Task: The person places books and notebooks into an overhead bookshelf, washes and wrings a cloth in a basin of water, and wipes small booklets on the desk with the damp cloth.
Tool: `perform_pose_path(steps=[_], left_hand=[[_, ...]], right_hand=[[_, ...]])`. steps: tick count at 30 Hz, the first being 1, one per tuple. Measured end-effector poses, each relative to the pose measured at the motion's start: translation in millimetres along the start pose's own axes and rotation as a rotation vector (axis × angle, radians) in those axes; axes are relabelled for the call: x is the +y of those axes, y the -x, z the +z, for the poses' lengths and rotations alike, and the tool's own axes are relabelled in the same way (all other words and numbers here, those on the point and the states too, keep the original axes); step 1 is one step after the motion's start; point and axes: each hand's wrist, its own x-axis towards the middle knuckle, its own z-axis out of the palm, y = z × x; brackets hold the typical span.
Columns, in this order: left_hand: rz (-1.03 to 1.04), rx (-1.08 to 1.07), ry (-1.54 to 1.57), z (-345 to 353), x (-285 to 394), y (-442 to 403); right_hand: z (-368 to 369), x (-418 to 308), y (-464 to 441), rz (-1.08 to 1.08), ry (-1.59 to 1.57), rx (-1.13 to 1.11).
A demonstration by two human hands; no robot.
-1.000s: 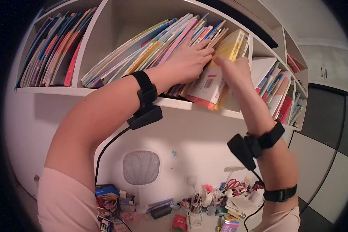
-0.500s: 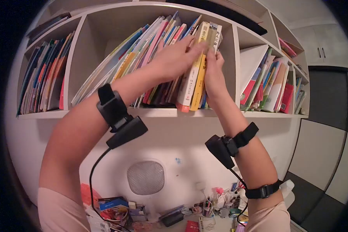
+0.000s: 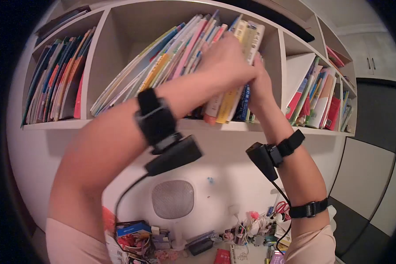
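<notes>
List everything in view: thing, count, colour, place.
Shelf: one, white, across top.
Books: many, mixed colours, on shelf.
Thick books: at least two, white and yellow, shelf centre.
Mesh panel: one, grey, below shelf.
Cabinet: one, white, upper right.
Panels: several, dark and pale, right.
Desk: one, pale, bottom.
Case: one, black, on desk.
Scissors: one pair, red, desk right.
Booklet: one, red, bottom centre.
Notebook: one, white, beside it.
Clutter: many small items, mixed colours, desk.
Straps: three, black, one left, two right.
Devices: two, black, on straps.
Cables: two, black, from devices.
Sleeves: two, pale pink, bottom.
Forearms: two, bare, raised.
Left hand: one, blurred, over thick books.
Right hand: one, bare, at their right.
</notes>
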Motion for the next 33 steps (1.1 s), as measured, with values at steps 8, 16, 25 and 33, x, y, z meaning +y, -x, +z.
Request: perform_pose_path(steps=[8, 16, 25, 33], left_hand=[[0.271, 0.108, -0.155, 51.4, 22.9, -12.7], [0.185, 0.158, -0.245, 31.4, 11.3, -20.5], [0.214, 0.224, -0.367, 40.7, 12.1, -15.9], [0.306, 0.327, -0.342, 54.5, -10.0, -28.0]], right_hand=[[-35.3, 6.2, -12.9, 0.199, -0.191, 0.004], [-49.3, 8.7, -52.4, 0.155, 0.647, 0.111], [-45.0, -3.5, -22.4, 0.291, 0.597, 0.173], [-22.4, -16.4, 47.2, -0.264, 0.789, -0.152]])
